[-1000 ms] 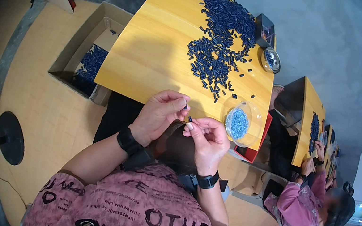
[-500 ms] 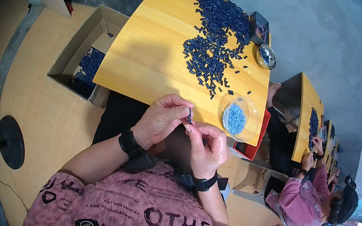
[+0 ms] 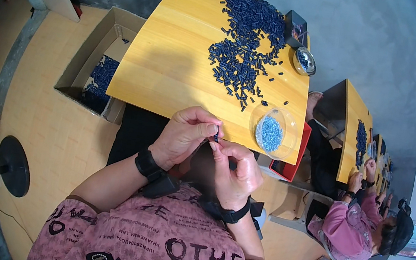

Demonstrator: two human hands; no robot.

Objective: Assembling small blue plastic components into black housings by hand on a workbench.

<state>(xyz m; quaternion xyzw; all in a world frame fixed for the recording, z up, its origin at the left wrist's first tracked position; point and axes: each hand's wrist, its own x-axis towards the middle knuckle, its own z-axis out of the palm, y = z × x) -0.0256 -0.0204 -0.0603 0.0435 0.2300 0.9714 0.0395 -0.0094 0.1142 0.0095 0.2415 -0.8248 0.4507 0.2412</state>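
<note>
A small dark blue cylindrical piece [image 3: 216, 136] is pinched between the thumb and fingers of my left hand [image 3: 180, 135], just off the table's near edge. My right hand [image 3: 237, 174] is closed in a pinch too, thumb and forefinger meeting at the lower end of that piece. Whatever is between the right fingertips is too small to make out. Right of the hands, a clear round dish [image 3: 286, 153] holds light blue slender bits [image 3: 270, 134]. Farther off lies a large loose pile of the same dark pieces [image 3: 250, 27].
A metal bowl [image 3: 309, 70] and a black box [image 3: 294, 31] stand along the wooden table's [image 3: 156, 74] right edge. Beside the table are a red box [image 3: 301, 154] and, at left, a cardboard carton [image 3: 78, 64] with dark pieces. Another person [image 3: 348, 228] works at the right.
My right fingertips have shifted slightly at the lower end of the piece. The left hand keeps its pinch. The view has moved a little, and the co-worker's hand at right has lifted slightly.
</note>
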